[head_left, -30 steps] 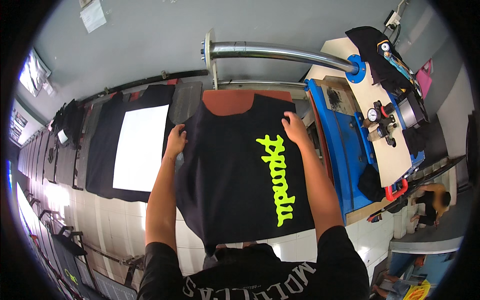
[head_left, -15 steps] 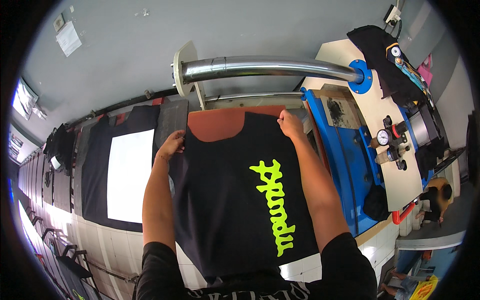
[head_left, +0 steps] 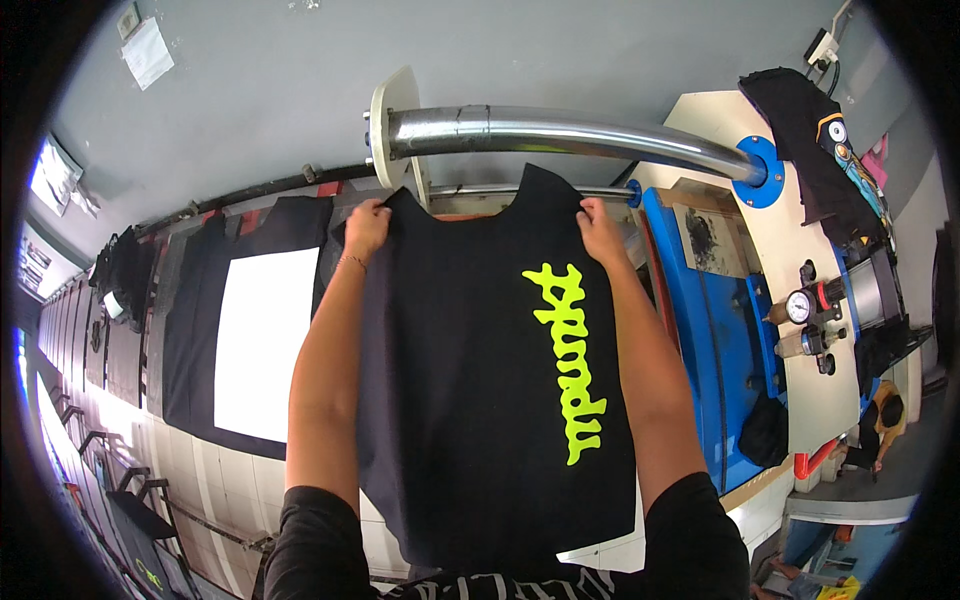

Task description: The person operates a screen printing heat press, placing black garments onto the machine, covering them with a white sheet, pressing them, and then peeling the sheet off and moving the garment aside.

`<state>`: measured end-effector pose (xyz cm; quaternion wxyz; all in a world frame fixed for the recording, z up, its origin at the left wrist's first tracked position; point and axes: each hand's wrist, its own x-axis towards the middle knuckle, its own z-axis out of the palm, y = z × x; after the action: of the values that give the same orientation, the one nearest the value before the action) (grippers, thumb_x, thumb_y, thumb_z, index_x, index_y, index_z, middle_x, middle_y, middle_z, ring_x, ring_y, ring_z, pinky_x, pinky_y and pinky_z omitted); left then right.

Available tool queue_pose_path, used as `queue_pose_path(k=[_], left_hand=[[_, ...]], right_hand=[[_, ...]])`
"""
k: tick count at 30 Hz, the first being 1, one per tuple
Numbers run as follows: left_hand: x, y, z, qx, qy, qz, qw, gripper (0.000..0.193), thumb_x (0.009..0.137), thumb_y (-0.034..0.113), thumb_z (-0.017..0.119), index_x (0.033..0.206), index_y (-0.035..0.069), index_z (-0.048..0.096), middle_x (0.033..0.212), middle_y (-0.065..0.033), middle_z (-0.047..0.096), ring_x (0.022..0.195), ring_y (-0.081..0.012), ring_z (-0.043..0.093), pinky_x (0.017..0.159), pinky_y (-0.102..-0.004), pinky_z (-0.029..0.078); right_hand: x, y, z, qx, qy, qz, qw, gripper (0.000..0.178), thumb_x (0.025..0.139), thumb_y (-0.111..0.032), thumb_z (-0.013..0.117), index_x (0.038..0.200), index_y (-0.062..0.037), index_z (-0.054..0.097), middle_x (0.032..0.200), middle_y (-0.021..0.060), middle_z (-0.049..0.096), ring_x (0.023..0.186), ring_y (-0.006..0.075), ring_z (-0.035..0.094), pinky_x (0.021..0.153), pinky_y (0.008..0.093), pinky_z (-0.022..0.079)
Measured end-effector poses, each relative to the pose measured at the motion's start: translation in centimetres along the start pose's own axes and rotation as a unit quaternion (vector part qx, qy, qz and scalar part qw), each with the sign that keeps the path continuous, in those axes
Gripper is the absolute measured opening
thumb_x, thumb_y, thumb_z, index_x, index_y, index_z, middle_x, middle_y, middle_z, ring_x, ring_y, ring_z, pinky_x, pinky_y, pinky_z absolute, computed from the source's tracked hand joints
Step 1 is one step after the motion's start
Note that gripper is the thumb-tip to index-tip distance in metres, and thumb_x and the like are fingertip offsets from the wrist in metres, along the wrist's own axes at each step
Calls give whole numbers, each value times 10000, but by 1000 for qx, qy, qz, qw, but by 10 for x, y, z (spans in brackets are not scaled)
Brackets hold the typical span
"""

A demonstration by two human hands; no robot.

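A black shirt panel (head_left: 460, 390) with a scooped neckline and neon yellow-green lettering (head_left: 572, 368) is spread out in front of me. My left hand (head_left: 368, 230) pinches its left shoulder edge, and my right hand (head_left: 600, 232) grips the right edge near the top. Only a sliver of a reddish-brown pad (head_left: 465, 217) shows inside the neckline; the panel hides the rest. To the left lies another black panel (head_left: 190, 370), with a white rectangular sheet (head_left: 262, 345) on top of it.
A thick chrome bar (head_left: 570, 132) crosses beyond the panel to a cream machine plate. Right of my arm stands a blue press head (head_left: 712, 350) with a pressure gauge (head_left: 798, 307). A black printed shirt (head_left: 805, 170) drapes over the machine. Another person (head_left: 880, 430) is at the far right.
Both hands have moved away from my body, drawing the panel farther up with its top edge raised. It now covers most of the reddish-brown pad. My view has shifted slightly.
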<state>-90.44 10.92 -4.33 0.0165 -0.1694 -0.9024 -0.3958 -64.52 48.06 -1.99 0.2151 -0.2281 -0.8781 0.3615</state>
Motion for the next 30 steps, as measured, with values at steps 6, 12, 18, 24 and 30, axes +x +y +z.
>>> queue_pose_path(k=[6, 12, 18, 24, 30], left_hand=[[-142, 20, 20, 81, 8, 171, 982, 674, 955, 289, 595, 1524, 68, 308, 1515, -269, 365, 1388, -487, 339, 1152, -509, 285], [-371, -16, -61, -172, 53, -90, 980, 341, 989, 115, 522, 1291, -42, 548, 1287, -231, 579, 1227, -346, 550, 1054, -396, 413], [-521, -111, -64, -200, 64, -382, 900, 504, 993, 376, 577, 1297, -20, 510, 1219, -207, 590, 1107, -315, 559, 971, -396, 434], [-524, -150, -101, -513, -88, -351, 779, 377, 1004, 274, 586, 1257, -5, 569, 1185, -114, 665, 1067, -214, 635, 968, -378, 489], [-515, -133, -148, -538, -59, -308, 783, 326, 1020, 256, 564, 1214, -2, 606, 1132, -107, 691, 983, -198, 666, 902, -351, 530]], right_hand=[[-100, -5, -8, -126, 29, -31, 991, 551, 991, -298, 537, 1466, -61, 390, 1524, 272, 348, 1413, 473, 305, 1166, 519, 267], [-340, -27, -72, -38, -12, 223, 974, 629, 1025, -415, 453, 1472, 18, 360, 1509, 289, 360, 1425, 413, 324, 1180, 431, 259], [-546, 58, -127, 419, -106, 553, 712, 765, 1013, -637, 292, 1452, -25, 426, 1356, 150, 560, 1198, 252, 531, 1043, 416, 393], [-580, 62, -144, 381, -110, 519, 757, 192, 1009, -332, 548, 1033, -142, 560, 818, -28, 574, 663, 115, 514, 583, 277, 421], [-586, 8, -140, 366, 41, 500, 784, 153, 970, -298, 622, 1002, -167, 549, 830, -45, 570, 744, 120, 522, 657, 303, 440]])
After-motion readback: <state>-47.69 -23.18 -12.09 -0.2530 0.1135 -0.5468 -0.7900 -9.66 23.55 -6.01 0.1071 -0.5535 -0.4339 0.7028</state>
